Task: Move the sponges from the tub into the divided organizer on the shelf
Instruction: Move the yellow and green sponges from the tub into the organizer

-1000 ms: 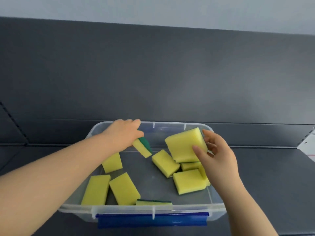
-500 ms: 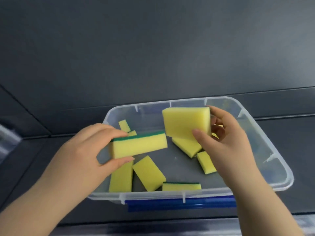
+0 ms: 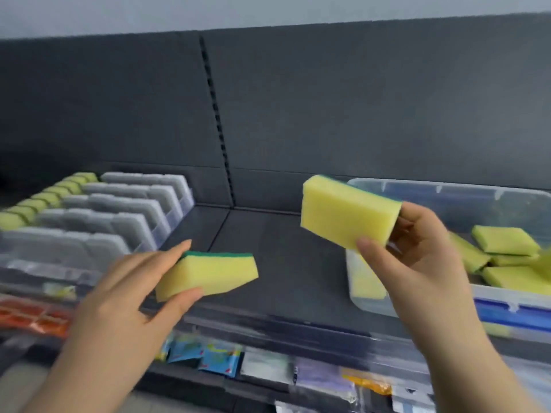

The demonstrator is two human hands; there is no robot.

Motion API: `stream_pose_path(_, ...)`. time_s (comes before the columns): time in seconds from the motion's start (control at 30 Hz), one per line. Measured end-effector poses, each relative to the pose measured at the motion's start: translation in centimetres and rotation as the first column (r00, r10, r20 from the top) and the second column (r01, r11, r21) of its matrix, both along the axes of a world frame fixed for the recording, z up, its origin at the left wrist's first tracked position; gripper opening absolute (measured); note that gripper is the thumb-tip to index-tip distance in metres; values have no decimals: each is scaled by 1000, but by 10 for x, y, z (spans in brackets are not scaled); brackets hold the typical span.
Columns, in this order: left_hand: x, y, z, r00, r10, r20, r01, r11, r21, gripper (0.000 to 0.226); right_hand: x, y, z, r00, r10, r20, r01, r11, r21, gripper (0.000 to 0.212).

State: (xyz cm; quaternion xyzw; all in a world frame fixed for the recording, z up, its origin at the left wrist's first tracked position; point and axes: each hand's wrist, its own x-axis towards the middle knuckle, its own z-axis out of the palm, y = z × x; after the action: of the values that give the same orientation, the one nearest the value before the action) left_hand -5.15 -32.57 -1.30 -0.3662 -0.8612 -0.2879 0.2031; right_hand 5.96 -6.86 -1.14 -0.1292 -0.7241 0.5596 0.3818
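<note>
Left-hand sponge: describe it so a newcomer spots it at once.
Above the dark shelf, between the divided organizer at left and the clear tub at right, two hands each hold a yellow sponge. It is the lower sponge, pinched by the left hand nearer the organizer. Unlike the sponge in the right hand, its green layer plainly faces up.

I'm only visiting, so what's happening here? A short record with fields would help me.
Left hand: grips a green-topped sponge over the shelf
Right hand: grips a second sponge, raised near the tub's left end
Tub: clear, at right, loose sponges inside
Organizer: at left, stored sponges in its far-left slots
</note>
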Motion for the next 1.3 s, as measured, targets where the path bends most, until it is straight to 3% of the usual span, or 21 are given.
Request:
stream_pose_path(0.23,-7,-170,-23,958,283,40,-286,952,111,56,-68,-162,-15,952,296,75,-301,951,69,33)
stream_pose_path(0.4,-12,-241,-31,910,407,86,-415,894,169,51,-104,-234,-15,901,423,97,-430,900,68,36)
stream_pose_path(0.53,-26,-275,-41,864,481,150,-502,844,187,53,-135,-273,-18,861,502,84,-507,861,46,50)
stream_pose_path(0.63,-52,-286,-42,857,484,177,-510,844,164,54,-166,-292,-18,850,516,106,-523,850,62,52)
stream_pose_path(1.1,-260,-373,-8,864,502,37,-498,863,-91,53,-395,-357,-9,898,434,76,-439,871,219,43)
stream_pose_path(1.3,-330,-397,-15,850,526,-16,-526,848,-67,48,-463,-381,-6,884,444,146,-467,837,285,40)
